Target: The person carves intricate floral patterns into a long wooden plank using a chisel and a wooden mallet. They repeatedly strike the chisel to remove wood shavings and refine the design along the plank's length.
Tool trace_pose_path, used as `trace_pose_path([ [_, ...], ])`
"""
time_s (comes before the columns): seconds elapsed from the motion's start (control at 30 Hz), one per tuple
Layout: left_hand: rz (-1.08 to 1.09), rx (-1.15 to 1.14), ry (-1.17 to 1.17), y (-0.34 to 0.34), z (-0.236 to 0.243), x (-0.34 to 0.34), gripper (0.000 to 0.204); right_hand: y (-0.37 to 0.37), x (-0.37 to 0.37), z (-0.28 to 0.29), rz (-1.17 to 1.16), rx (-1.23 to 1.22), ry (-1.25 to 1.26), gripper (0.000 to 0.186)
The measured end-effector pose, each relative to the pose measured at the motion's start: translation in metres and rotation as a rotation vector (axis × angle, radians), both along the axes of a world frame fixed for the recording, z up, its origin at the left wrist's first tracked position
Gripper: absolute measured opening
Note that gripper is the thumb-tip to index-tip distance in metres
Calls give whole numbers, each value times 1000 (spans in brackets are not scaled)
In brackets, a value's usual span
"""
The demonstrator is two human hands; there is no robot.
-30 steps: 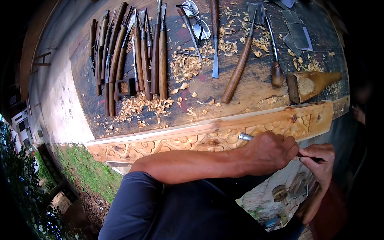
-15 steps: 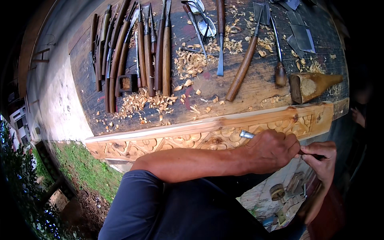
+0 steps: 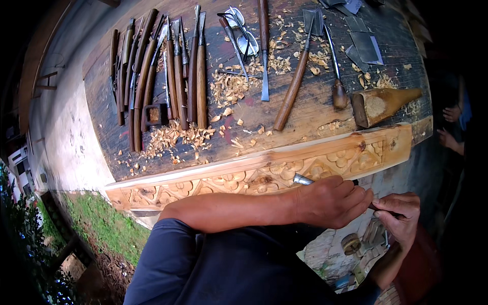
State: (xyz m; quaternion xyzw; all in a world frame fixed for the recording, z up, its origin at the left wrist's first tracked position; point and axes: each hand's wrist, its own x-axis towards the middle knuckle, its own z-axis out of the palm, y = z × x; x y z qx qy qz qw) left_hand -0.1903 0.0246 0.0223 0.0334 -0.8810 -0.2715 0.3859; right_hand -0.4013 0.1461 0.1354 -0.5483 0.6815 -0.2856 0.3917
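Chisels (image 3: 202,84), shavings (image 3: 175,136), mallet (image 3: 390,105) and carved board (image 3: 229,181) mark a woodcarving workshop

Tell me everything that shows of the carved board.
The carved board is long and looks like golden-brown wood with darker knots. Rounded, petal-like reliefs run in a row along its face inside a plain border; a smooth, paler strip follows its far edge. It lies along the near edge of the workbench, slanting upward to the right in the picture. The left forearm and left hand hide part of it. A metal-tipped tool overlaps its face; contact is unclear.
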Motion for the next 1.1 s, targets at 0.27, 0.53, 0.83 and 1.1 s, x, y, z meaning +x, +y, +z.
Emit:
trace_pose_path([
  [0.27,27,-21,-56,0,-6,-25,39,6,-34,-17,-92,74,-50,30],
  [0.53,-13,47,-125,-2,-9,-25,39,0,-39,-25,-61,62,-64,29],
  [0.83,-43,100,-170,-4,-10,-27,34,-8,-40,-23,-59,100,-82,31],
  [1.1,10,224,-168,-4,-6,-32,28,-29,-46,-25,-36,120,-72,24],
])
